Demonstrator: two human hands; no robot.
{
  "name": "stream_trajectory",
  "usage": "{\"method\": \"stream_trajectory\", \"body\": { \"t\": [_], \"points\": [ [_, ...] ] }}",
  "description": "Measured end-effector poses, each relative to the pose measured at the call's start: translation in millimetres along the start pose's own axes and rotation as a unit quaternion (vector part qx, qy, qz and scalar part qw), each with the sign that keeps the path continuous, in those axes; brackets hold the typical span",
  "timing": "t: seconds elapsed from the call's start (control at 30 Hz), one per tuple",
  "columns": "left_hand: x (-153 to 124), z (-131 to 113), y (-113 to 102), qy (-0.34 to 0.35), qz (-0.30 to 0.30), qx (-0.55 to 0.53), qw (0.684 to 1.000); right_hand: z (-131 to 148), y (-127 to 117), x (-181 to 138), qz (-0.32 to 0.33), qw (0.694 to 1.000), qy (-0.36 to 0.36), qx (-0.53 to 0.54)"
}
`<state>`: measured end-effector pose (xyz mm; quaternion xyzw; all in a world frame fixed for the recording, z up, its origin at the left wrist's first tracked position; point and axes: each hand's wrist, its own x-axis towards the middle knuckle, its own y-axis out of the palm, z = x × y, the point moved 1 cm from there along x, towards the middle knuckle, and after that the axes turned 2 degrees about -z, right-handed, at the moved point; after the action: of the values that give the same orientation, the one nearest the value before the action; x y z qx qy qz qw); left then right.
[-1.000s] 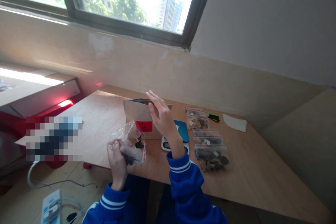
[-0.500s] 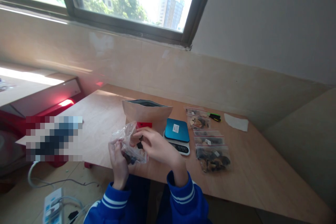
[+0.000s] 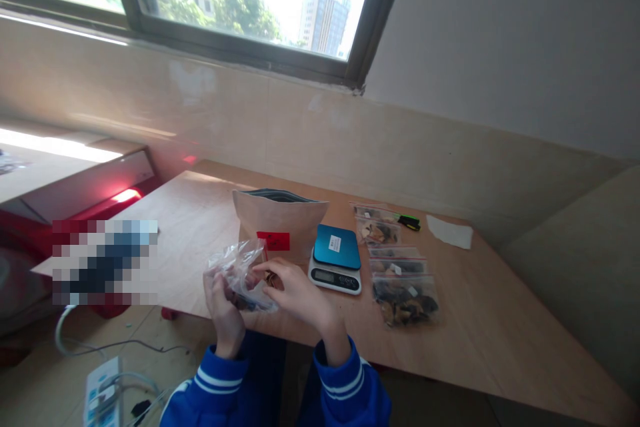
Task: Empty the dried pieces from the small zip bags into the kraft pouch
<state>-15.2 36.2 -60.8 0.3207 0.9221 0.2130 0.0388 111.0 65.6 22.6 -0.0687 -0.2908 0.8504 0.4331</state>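
Observation:
My left hand is closed round a clear plastic zip bag with dark pieces in its lower part. Fingers of my right hand are at the bag's right side, pinching a brown dried piece whose exact kind I cannot make out. Just behind the hands stands an open kraft paper pouch with a red label on its front. A kitchen scale with a blue top lies right of the pouch, its plate bare.
Several zip bags of dried brown and dark pieces lie right of the scale. Behind them are a green-and-black cutter and a white paper. A power strip with cables lies on the floor at left.
My right hand has shifted slightly down and left, uncovering the scale's display and the red label. The brown piece in its fingers shows more clearly. My left hand keeps the bag.

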Motion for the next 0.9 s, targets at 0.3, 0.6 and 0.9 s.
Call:
{"method": "stream_trajectory", "body": {
  "t": [0.3, 0.6, 0.9],
  "points": [
    [1.9, 2.7, -0.4, -0.048, 0.041, -0.011, 0.998, -16.1, -4.3, -4.0, -0.077, 0.996, -0.034, 0.038],
    [0.5, -3.5, 3.1, -0.029, 0.04, 0.008, 0.999, -14.9, 0.2, -3.6, -0.089, 0.995, -0.019, 0.039],
    [3.2, -5.3, 0.1, -0.065, 0.03, 0.005, 0.997, -10.2, -3.8, -7.2, -0.173, 0.98, -0.041, 0.087]
  ]
}}
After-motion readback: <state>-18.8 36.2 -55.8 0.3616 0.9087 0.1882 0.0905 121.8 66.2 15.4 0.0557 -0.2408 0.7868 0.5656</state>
